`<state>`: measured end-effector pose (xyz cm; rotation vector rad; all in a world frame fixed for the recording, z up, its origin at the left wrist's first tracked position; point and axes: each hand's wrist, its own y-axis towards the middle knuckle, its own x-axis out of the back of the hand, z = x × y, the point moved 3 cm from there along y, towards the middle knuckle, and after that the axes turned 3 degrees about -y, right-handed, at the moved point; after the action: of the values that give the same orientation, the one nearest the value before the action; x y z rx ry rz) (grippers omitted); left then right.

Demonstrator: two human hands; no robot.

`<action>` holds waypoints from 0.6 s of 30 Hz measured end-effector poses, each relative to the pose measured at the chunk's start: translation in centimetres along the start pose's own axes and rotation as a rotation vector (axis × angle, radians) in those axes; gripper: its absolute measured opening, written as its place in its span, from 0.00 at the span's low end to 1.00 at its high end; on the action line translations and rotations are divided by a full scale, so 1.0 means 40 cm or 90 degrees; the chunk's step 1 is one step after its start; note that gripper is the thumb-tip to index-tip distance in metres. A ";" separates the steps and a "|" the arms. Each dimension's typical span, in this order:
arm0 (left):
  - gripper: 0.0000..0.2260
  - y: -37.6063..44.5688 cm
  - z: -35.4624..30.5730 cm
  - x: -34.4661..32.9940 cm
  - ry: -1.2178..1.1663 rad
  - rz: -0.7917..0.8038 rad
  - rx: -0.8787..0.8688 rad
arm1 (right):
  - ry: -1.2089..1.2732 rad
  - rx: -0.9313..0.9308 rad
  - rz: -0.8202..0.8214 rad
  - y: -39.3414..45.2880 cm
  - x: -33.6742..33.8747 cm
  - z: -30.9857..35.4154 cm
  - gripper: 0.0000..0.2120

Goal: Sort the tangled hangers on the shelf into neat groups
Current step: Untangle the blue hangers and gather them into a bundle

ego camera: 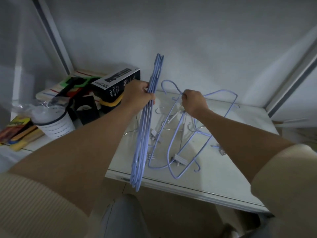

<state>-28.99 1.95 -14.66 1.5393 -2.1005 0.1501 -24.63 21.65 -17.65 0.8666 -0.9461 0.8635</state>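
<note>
My left hand [139,97] grips a stack of several flat blue hangers [145,127], held edge-on and nearly upright above the front of the white shelf [223,169]. My right hand [194,102] is closed on the neck of a blue wire hanger [173,86] in a tangle of blue wire hangers [187,145] lying on the shelf. Some hangers in the tangle carry grey clips [180,159]. A few pale metal hooks [159,109] lie under the tangle.
Left of the hangers stands a black box marked spray bottle [118,83], with a yellow-handled item, green and black objects and a white perforated cup [54,124] under plastic wrap. The white back wall and a side post [291,86] close in the shelf.
</note>
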 end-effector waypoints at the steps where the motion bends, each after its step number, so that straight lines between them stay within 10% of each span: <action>1: 0.06 -0.005 -0.010 -0.002 -0.008 0.001 -0.001 | 0.003 0.006 -0.009 -0.003 0.016 0.005 0.12; 18: 0.04 -0.044 -0.163 -0.074 0.075 -0.020 -0.049 | 0.190 -0.214 -0.158 -0.091 0.350 -0.188 0.08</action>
<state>-24.49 6.38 -10.84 1.4808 -1.9680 0.1431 -14.45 30.09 -8.09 0.5334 -0.6793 0.5782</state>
